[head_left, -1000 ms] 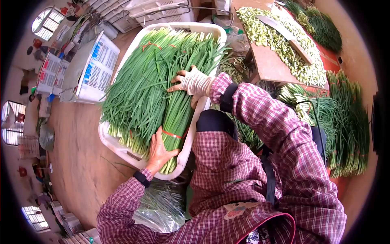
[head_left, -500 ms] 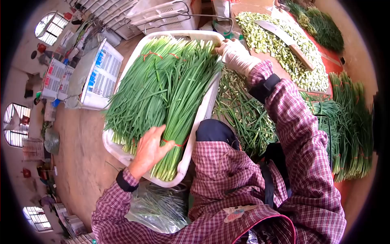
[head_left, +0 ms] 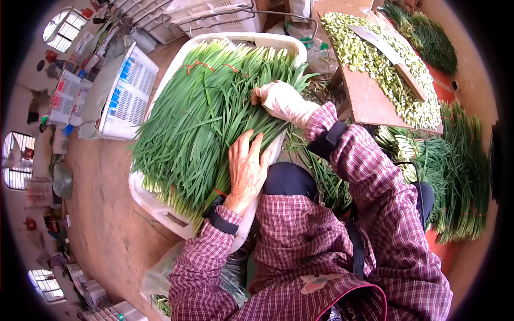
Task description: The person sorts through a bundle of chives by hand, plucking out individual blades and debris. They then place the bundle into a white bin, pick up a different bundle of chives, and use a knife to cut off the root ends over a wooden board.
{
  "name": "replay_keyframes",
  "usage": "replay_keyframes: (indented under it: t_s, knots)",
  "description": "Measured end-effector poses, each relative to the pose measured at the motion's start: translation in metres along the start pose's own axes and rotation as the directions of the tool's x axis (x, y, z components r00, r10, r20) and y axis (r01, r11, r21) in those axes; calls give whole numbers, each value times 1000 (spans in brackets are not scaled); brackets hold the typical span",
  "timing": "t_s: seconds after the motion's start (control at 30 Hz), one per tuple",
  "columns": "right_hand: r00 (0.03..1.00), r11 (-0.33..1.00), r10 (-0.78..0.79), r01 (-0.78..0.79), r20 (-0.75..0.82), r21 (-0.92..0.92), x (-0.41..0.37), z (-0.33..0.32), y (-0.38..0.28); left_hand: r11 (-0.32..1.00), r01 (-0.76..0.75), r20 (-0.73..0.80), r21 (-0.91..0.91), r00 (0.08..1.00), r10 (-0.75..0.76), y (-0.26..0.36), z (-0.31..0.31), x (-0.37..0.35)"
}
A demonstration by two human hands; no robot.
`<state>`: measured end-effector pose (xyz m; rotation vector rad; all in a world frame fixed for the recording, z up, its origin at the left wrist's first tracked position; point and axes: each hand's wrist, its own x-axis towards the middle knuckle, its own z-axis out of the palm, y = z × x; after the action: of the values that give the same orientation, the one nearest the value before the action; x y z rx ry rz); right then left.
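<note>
Bundles of garlic chives [head_left: 182, 123] tied with red bands fill a white plastic crate [head_left: 225, 36] in front of me. My left hand [head_left: 247, 168] lies bare on the bundle at the crate's near right side, fingers stretched out over the leaves. Just above it, my right hand [head_left: 286, 102], in a pale glove, has its fingers curled into the leaves of the same bundle. What lies under its fingertips is partly hidden. Some leaves stick out past the crate's right rim.
To the right, a cutting board [head_left: 369, 101] holds chopped pale stems [head_left: 348, 45] and a large knife [head_left: 391, 56]. More chive bundles [head_left: 463, 171] lie beyond it. Another white crate [head_left: 128, 91] stands at left. A plastic bag [head_left: 166, 267] sits below my left arm.
My right hand has come from the crate's far right corner down onto the leaves. My left hand has slid right and up from the banded stems. The leaves at right are more spread out.
</note>
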<state>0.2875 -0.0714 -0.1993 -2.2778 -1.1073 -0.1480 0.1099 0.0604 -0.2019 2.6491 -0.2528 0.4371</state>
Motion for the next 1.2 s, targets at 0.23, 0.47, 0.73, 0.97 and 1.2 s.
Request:
replay_keyframes:
  t_s: [0.23, 0.47, 0.73, 0.97, 1.2]
  knots:
    - [982, 992, 48, -26, -183, 120, -17, 11, 7, 997, 53, -13, -62, 998, -54, 3, 4, -1]
    - [959, 893, 281, -268, 17, 362, 6, 5, -17, 996, 70, -27, -60, 997, -72, 4, 7, -2]
    - [951, 939, 303, -287, -61, 191, 11, 26, -24, 994, 85, -42, -72, 995, -89, 8, 6, -1]
    - [890, 949, 212, -286, -403, -132, 12, 20, -14, 993, 81, -55, -84, 995, -86, 6, 7, -1]
    - [919, 917, 393, -389, 36, -83, -30, -123, -35, 994, 66, -79, -90, 994, -73, 5, 7, 0]
